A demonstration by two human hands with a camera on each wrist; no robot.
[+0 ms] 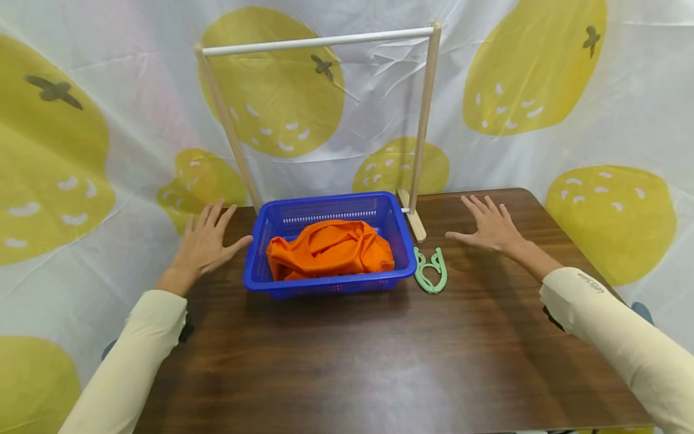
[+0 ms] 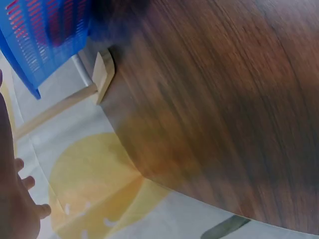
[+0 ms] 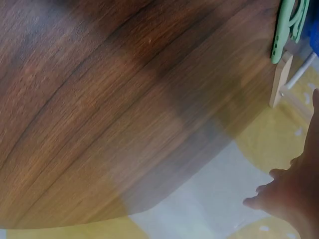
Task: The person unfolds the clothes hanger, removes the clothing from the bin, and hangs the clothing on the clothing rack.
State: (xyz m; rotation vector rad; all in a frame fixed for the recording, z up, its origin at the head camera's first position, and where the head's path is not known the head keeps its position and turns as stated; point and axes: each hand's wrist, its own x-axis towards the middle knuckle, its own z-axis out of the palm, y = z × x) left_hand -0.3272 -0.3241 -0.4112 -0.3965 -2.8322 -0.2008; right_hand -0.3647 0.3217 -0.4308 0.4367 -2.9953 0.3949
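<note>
My left hand (image 1: 203,244) is spread with straight fingers just left of a blue plastic basket (image 1: 331,284), its thumb pointing at the basket's rim. Bunched orange cloth (image 1: 331,250) lies inside the basket. On the right, my right hand (image 1: 490,226) hovers with fingers fanned out and holds nothing. Between that hand and the basket lies a green folding clothes hanger (image 1: 443,277), folded up on the table. In the left wrist view, the left hand (image 2: 20,199) shows at the edge; the right hand (image 3: 294,191) appears likewise in the right wrist view.
A rack with wooden posts (image 1: 425,114) and a white top bar (image 1: 320,42) stands behind the basket. Its right wooden foot (image 1: 416,226) sits near the hanger. Everything rests on a brown wood-grain table (image 1: 347,361). A white curtain with yellow fruit prints (image 1: 379,90) hangs behind.
</note>
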